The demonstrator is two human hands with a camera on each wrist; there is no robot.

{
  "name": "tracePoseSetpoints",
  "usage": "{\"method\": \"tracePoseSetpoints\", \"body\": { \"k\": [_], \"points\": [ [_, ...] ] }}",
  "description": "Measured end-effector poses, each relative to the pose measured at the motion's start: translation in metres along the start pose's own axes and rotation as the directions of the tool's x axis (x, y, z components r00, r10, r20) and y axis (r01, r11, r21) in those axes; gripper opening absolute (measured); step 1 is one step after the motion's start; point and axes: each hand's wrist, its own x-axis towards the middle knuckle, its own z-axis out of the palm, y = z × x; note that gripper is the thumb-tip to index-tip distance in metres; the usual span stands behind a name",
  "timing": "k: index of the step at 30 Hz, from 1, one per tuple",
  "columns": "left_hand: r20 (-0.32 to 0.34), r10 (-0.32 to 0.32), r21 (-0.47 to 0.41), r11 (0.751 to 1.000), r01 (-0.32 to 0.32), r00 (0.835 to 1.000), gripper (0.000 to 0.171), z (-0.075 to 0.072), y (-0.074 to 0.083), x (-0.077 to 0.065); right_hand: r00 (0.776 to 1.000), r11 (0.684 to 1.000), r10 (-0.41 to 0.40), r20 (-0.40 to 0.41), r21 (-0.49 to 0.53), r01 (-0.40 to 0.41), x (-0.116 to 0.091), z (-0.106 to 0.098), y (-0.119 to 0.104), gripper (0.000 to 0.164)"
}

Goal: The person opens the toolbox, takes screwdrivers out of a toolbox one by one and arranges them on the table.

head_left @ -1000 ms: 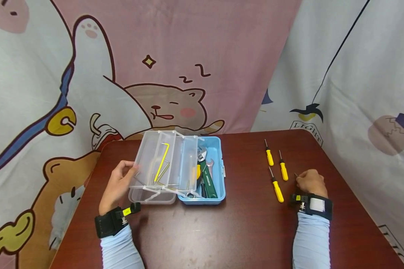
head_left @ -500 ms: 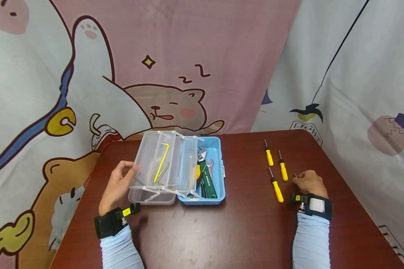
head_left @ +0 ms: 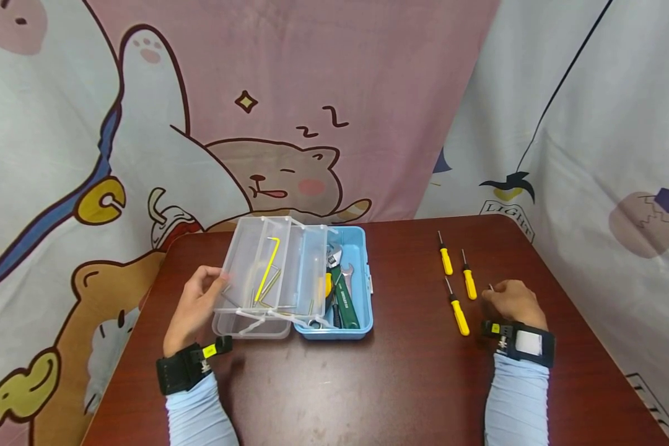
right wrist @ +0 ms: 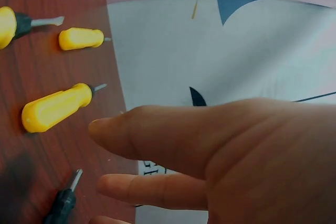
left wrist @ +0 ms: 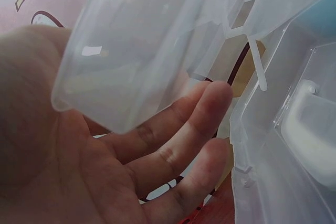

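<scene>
On the left, my left hand [head_left: 192, 303] pinches the edge of a clear plastic tray [head_left: 248, 254], raised on white hinged arms over a blue toolbox [head_left: 358, 279]. In the left wrist view the tray corner [left wrist: 105, 77] sits in the crook of the thumb, with the other fingers loosely extended below. Several hex keys [head_left: 267, 269], one of them yellow, lie in the tray. My right hand [head_left: 515, 302] reaches down at the right. In the right wrist view its straight, parted fingers come close to a screwdriver [right wrist: 62, 203] on the table, whose handle is out of frame.
Three yellow-handled screwdrivers [head_left: 458, 316] lie left of my right hand. In the toolbox are a green-handled adjustable wrench [head_left: 344, 300] and an open-end wrench [head_left: 348, 272]. A clear lid [head_left: 251, 326] lies under the tray. A printed curtain [head_left: 401, 111] hangs behind the brown table [head_left: 401, 384].
My right hand has shifted a little to the left by the screwdriver. The left hand and the tray keep their place.
</scene>
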Motion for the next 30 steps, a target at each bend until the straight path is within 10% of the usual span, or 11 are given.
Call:
{"method": "tracePoseSetpoints", "body": {
  "k": [30],
  "points": [
    [-0.004, 0.011, 0.002, 1.0, -0.011, 1.0, 0.044, 0.0, -0.001, 0.002, 0.937, 0.941, -0.334, -0.098, -0.096, 0.325, -0.05, 0.003, -0.054, 0.068]
  ]
}}
